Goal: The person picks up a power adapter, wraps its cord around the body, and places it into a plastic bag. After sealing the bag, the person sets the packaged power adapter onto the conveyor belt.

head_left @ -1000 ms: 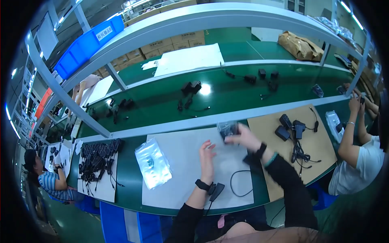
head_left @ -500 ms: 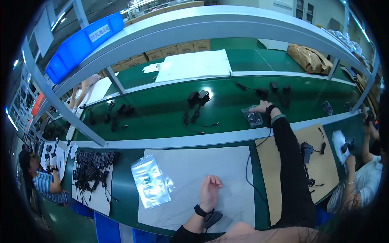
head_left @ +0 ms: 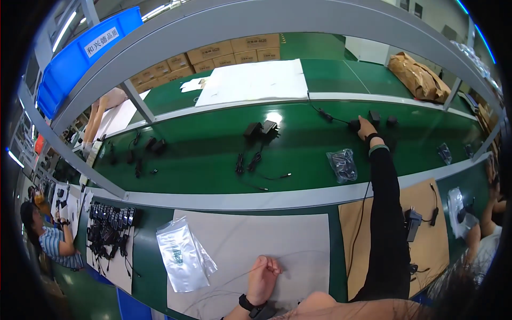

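Note:
My right hand (head_left: 366, 128) reaches far across the green conveyor belt and grips a black power adapter (head_left: 354, 125), partly hidden by the fingers. Its cord (head_left: 333, 118) runs to the upper left. Two more black adapter pieces, one an adapter block (head_left: 375, 116), lie just right of the hand. My left hand (head_left: 265, 277) rests loosely closed over a grey mat (head_left: 298, 234), with nothing visible in it. Beside its wristband, a dark object (head_left: 266, 311) shows only in part. Clear plastic bags (head_left: 181, 256) lie to its left on the mat.
A bagged black item (head_left: 342, 165) and corded adapters (head_left: 261, 129) lie on the belt. A metal shelf beam (head_left: 298, 18) spans overhead, with a blue bin (head_left: 80, 58) at left. Many adapters (head_left: 109, 226) are piled left; another (head_left: 412, 224) lies on brown card. Co-workers sit both sides.
My right hand has moved farther across the belt, from beside the bagged item to the black adapter, and closed on it. My left hand stays over the mat; the view has shifted.

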The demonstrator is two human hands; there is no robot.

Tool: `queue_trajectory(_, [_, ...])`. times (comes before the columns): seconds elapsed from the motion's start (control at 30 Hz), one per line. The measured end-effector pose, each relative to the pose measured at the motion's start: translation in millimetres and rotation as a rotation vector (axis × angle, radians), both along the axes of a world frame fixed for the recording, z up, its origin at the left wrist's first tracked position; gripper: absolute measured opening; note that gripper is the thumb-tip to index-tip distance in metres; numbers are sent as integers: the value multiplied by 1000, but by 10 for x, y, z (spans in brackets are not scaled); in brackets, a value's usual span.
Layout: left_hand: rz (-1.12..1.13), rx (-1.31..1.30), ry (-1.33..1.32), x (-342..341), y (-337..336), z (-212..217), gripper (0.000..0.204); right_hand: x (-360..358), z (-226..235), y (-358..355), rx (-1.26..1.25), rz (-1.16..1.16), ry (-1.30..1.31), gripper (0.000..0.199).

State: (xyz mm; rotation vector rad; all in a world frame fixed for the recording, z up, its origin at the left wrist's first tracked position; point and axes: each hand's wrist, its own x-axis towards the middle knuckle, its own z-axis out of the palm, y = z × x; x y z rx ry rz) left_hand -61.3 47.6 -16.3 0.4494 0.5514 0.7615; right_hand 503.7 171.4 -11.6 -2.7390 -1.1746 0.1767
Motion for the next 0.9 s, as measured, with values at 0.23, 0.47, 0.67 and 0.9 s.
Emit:
queue_trajectory(0.23, [-35, 77, 45, 17, -60, 8, 22, 12, 143, -276, 563, 121, 185, 48])
queue_trajectory(0.47, [142, 807, 441, -54, -155, 209, 16, -1524, 1660, -1016, 1019, 268, 1100, 38])
queue_trajectory(0.67, [475, 1523, 674, 196, -119, 1079, 40, -2907, 2113, -2131, 796, 645, 1344, 50])
queue_trajectory(0.9, [-214, 1394, 578, -36, -59, 772, 40, -4007, 1457, -2672, 900, 498, 1457, 35])
